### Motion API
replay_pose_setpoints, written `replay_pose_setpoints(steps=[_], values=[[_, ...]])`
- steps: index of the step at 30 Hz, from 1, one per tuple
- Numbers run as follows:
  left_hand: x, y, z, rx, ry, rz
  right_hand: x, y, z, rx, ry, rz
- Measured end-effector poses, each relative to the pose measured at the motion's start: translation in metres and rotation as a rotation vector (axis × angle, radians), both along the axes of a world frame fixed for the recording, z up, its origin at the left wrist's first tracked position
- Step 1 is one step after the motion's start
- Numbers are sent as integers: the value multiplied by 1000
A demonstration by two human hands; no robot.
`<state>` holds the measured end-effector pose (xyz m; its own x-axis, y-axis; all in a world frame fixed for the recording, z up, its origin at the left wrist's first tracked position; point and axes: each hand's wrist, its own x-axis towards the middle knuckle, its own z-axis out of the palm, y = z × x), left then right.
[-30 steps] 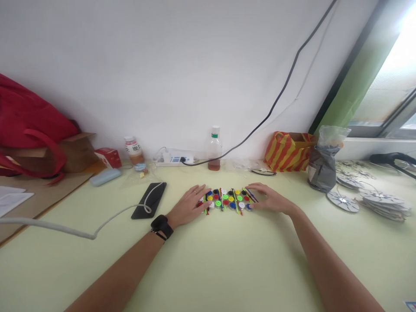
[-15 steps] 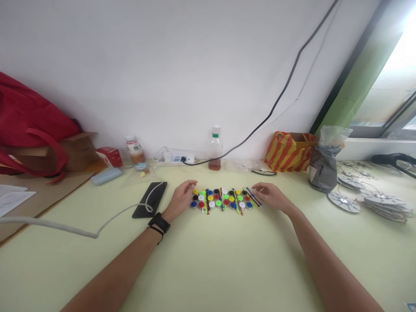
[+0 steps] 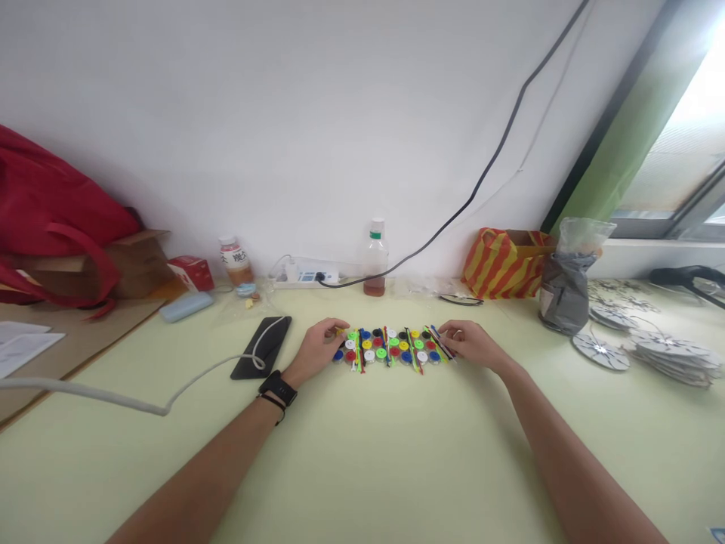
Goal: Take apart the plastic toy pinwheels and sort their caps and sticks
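Note:
Small round discs [image 3: 381, 353] in yellow, green, blue, black, white and red lie in close rows on the table, with thin coloured plastic sticks [image 3: 388, 347] laid between groups of them. My left hand [image 3: 322, 344] rests at the left end, its curved fingers apart and reaching over the end discs, some partly hidden. At the right end my right hand [image 3: 467, 340] is at another group of thin sticks [image 3: 436, 340], fingertips against them and thumb apart from the fingers. Neither hand lifts anything.
A phone [image 3: 261, 347] with a pale cable lies left. Behind stand a bottle [image 3: 374, 261], power strip [image 3: 309, 274] and striped bag [image 3: 501, 264]. At right are a grey plastic bag [image 3: 565, 298] and stacked grey discs [image 3: 674, 355]; at left, a red bag [image 3: 53, 204].
My left hand has moved slightly right, so its fingers now cover part of the end discs. My right hand has shifted slightly left, up against the end sticks.

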<state>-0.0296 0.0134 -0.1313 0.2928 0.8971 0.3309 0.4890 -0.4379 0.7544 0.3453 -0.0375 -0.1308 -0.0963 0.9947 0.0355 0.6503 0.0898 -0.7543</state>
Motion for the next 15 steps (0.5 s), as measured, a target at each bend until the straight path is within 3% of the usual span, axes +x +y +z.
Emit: replay_pose_setpoints(steps=[15], values=[[0,-3,1,55,66,-89,-1,-1,1,14,-22,-3]])
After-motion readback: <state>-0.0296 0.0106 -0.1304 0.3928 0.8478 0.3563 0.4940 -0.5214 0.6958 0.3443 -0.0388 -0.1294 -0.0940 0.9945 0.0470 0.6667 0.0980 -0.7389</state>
